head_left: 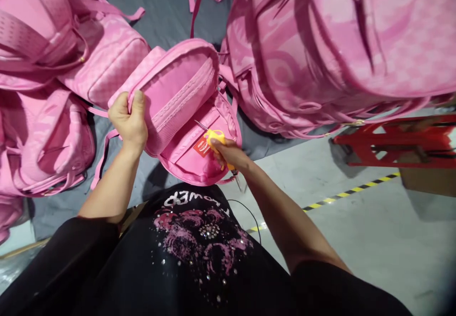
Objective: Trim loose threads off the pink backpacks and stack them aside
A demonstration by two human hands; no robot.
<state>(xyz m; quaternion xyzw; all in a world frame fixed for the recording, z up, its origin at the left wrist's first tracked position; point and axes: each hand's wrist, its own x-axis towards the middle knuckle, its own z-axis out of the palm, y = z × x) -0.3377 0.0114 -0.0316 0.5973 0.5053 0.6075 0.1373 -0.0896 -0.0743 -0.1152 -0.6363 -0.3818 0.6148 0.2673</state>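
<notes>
Gripping the pink backpack's (185,111) open flap with my left hand (128,122), my right hand (228,153) clenches yellow thread snips (214,138), blades seemingly touching the lining beside the red label (201,148).

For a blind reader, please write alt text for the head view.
The left hand holds open the flap of a small pink fabric backpack, while the right hand works yellow-handled thread snips inside it. More pink backpacks are piled around.
</notes>
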